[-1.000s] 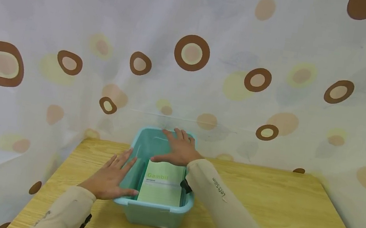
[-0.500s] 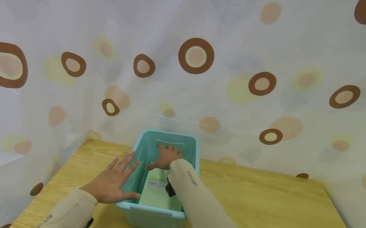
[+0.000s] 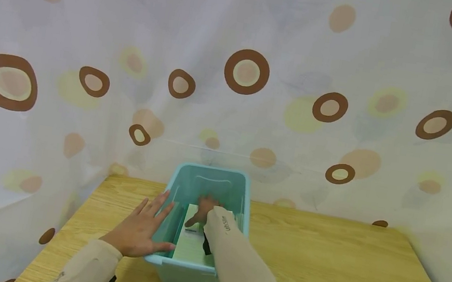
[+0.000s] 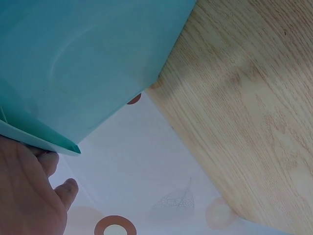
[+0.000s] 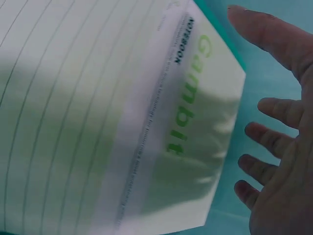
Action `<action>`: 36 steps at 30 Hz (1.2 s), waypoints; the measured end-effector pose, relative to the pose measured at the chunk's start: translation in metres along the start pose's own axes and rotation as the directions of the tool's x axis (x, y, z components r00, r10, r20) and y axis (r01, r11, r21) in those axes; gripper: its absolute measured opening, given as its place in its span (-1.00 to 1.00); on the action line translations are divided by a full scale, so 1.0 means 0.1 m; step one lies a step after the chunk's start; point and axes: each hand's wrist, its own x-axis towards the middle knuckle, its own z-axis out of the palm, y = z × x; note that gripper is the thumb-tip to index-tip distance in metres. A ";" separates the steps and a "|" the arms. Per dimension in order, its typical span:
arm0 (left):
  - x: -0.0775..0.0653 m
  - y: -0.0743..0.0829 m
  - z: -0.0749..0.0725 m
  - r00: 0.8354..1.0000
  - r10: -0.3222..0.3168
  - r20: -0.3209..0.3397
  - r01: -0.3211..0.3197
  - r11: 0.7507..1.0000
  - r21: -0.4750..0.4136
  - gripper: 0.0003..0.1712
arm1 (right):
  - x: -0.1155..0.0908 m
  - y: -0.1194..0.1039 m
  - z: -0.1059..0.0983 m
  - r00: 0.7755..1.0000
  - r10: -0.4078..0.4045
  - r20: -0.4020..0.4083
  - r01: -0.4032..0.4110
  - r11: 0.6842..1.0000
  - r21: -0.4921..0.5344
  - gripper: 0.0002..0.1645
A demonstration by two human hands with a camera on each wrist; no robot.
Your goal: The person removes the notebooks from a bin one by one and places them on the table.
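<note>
A teal plastic bin [image 3: 188, 277] stands on the table, with a pale green notebook [image 3: 188, 247] marked "Gambit" lying inside. My left hand [image 3: 137, 232] rests on the bin's left rim, its fingers spread in the head view. At lower left in the left wrist view, the same hand [image 4: 29, 191] is against the rim [image 4: 44, 139]. Deep in the bin, my right hand [image 3: 203, 211] reaches over the notebook's far end. Seen from the right wrist, that hand [image 5: 281, 132] has spread fingers just beyond the notebook's [image 5: 161, 117] edge, apart from it. The right forearm covers part of the notebook.
The bin sits near the back edge of a wood-grain table [image 3: 322, 262]. A white sheet [image 3: 302, 40] with brown and yellow spots hangs behind and along both sides. More tabletop extends to the right of the bin.
My right hand has moved from above the bin's far right part down into the bin, over the notebook's far end. The left hand stays on the left rim.
</note>
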 end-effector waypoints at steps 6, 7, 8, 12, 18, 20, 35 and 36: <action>-0.01 0.00 -0.01 1.000 0.000 0.001 0.000 1.000 -0.005 0.05 | 0.02 0.01 0.03 0.995 0.022 0.093 -0.036 0.988 0.149 0.12; -0.01 0.00 -0.01 1.000 0.000 0.002 0.000 1.000 -0.004 0.04 | 0.02 0.00 0.03 0.995 0.027 0.099 -0.042 0.988 0.149 0.09; -0.01 0.01 -0.01 1.000 0.000 0.002 0.000 1.000 -0.004 0.04 | 0.01 0.00 0.02 0.995 0.030 0.095 -0.044 0.988 0.151 0.06; -0.01 0.01 -0.01 1.000 -0.004 0.002 0.004 1.000 -0.010 0.04 | -0.01 -0.03 0.00 0.996 0.037 0.077 -0.047 0.990 0.131 -0.07; -0.02 0.01 0.00 1.000 -0.014 0.005 0.014 1.000 -0.007 0.04 | -0.03 -0.06 -0.01 0.999 0.026 0.024 -0.028 0.997 0.075 -0.35; -0.01 0.01 0.00 1.000 -0.013 0.004 0.013 1.000 -0.010 0.04 | -0.03 -0.06 -0.01 1.000 0.025 0.016 -0.026 0.997 0.069 -0.37; -0.02 0.00 0.00 1.000 -0.005 -0.011 0.005 1.000 -0.008 0.04 | 0.00 -0.10 0.00 1.000 0.019 -0.002 -0.019 0.998 -0.066 -0.29; -0.01 0.00 0.01 1.000 -0.006 -0.009 0.006 1.000 -0.008 0.04 | 0.01 -0.10 0.00 1.000 0.022 -0.007 -0.022 0.997 -0.073 -0.30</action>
